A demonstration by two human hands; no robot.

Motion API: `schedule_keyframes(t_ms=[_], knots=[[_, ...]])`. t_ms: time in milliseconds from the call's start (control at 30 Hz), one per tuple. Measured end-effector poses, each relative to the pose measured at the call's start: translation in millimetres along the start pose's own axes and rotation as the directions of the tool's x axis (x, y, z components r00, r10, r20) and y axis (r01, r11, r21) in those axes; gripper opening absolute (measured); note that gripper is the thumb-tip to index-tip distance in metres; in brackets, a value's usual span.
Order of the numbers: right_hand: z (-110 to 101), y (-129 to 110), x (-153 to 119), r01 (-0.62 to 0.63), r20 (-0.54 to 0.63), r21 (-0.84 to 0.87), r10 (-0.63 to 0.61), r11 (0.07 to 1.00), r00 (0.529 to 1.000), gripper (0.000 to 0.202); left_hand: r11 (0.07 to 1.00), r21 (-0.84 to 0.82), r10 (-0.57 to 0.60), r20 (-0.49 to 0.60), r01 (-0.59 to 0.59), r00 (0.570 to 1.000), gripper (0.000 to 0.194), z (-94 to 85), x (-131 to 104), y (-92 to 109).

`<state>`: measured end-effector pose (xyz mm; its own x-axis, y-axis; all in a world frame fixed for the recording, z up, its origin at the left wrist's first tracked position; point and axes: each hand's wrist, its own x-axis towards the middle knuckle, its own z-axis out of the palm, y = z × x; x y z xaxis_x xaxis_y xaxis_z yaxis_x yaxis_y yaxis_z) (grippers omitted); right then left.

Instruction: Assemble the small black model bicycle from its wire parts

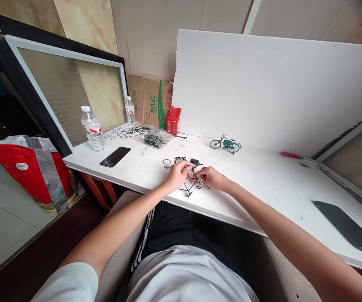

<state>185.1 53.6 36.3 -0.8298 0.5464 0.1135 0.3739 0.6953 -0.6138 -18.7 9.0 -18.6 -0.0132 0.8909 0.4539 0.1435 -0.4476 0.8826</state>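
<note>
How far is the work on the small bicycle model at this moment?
Done: one green model bicycle stands finished near the white board. In hand: the left hand and the right hand both hold a black frame piece just above the white table. Left: a loose wheel, a thin ring and the parts bag lie unused behind the hands.

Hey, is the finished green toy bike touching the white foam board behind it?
Apart. The head view shows the green toy bike standing on the table with bare tabletop between its wheels and the foam board.
</note>
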Motion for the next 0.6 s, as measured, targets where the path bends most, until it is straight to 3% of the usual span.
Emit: schedule_keyframes(t_ms=[233,333,467,533,600], knots=[[6,-4,5,0.036,0.008,-0.066,-0.036,0.997,0.999,0.021,1.0,0.015,0.0,0.011,0.0,1.0,0.024,-0.9,0,-1],[6,-9,6,0.017,0.029,-0.299,-0.008,0.954,1.0,0.014,1.0,0.012,-0.002,0.004,0.001,1.0,0.023,-0.7,1,-2],[7,-17,5,-0.067,0.052,-0.587,0.12,0.807,0.991,0.031,1.0,0.006,0.003,0.002,-0.003,1.0,0.024,-0.7,1,0],[4,-16,3,-0.097,0.042,-0.596,0.151,0.797,0.988,0.028,1.0,-0.007,-0.005,-0.002,0.005,1.0,0.025,-0.8,0,1],[-1,-11,0,-0.134,-0.03,-0.49,0.137,0.861,0.99,0.018,1.0,-0.006,-0.005,-0.001,0.005,1.0,0.026,-1.0,0,3]])
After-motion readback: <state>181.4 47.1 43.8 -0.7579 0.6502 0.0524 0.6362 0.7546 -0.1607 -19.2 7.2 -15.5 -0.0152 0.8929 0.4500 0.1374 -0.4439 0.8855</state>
